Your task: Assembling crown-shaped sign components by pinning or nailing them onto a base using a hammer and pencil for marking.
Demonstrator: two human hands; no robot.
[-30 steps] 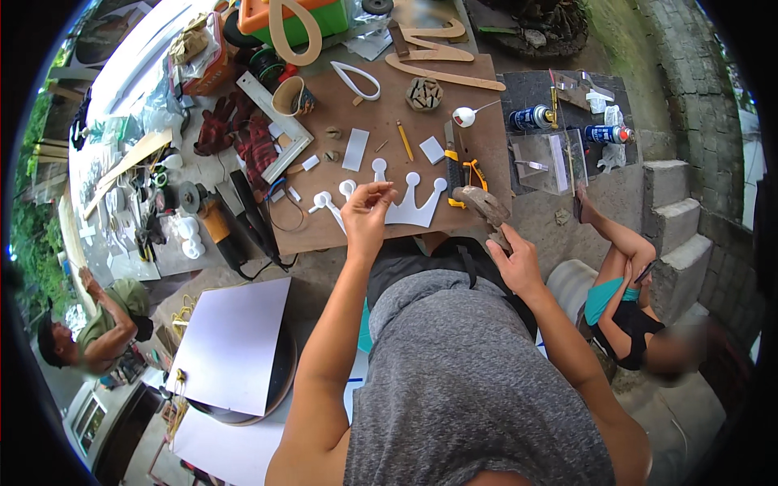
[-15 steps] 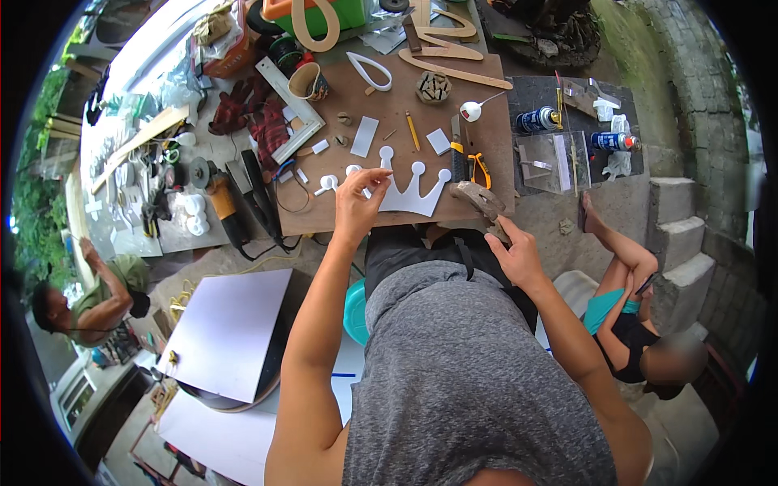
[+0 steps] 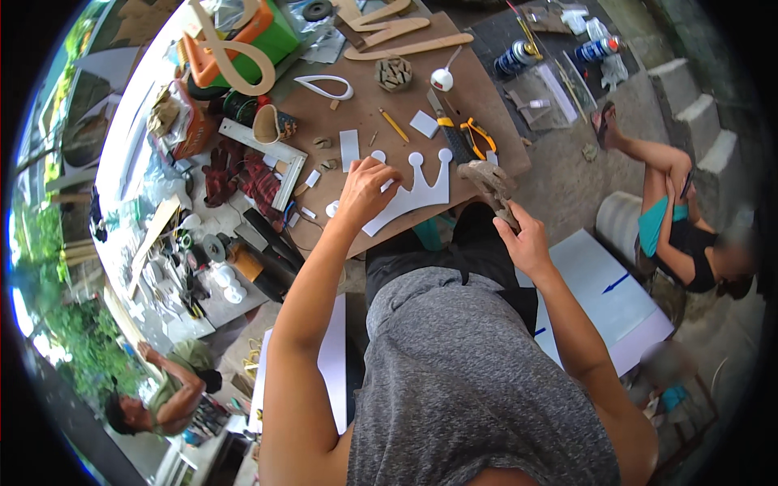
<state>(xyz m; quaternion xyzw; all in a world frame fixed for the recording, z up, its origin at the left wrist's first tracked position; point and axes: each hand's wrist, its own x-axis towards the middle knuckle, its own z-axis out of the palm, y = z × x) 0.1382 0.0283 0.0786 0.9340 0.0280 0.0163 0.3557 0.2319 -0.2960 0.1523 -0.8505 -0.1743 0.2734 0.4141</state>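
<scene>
A white crown-shaped cutout (image 3: 429, 193) with round-tipped points lies flat at the near edge of the brown board (image 3: 454, 89). My left hand (image 3: 369, 190) is over its left part, covering some of it. Thumb and fingertips there are pinched together above the cutout; whatever is between them is too small to make out. My right hand (image 3: 523, 240) grips the handle of a worn grey-brown hammer (image 3: 486, 180), its head just right of the crown. Beyond that head lie a yellow-and-black utility knife (image 3: 456, 139) and orange-handled pliers (image 3: 480, 139).
A pencil (image 3: 394, 125), small white pieces (image 3: 349, 151) and a metal square (image 3: 288, 182) lie around the crown. Left are an angle grinder (image 3: 243, 257) and a red checked cloth (image 3: 258, 174). Spray cans (image 3: 517, 59) stand far right. One person (image 3: 166, 393) is at left, another (image 3: 681, 211) sits at right.
The view has turned, so the table sits tilted and white sheets show at right. My left hand stays pinched over the crown, and the hammer remains in my right hand beside it.
</scene>
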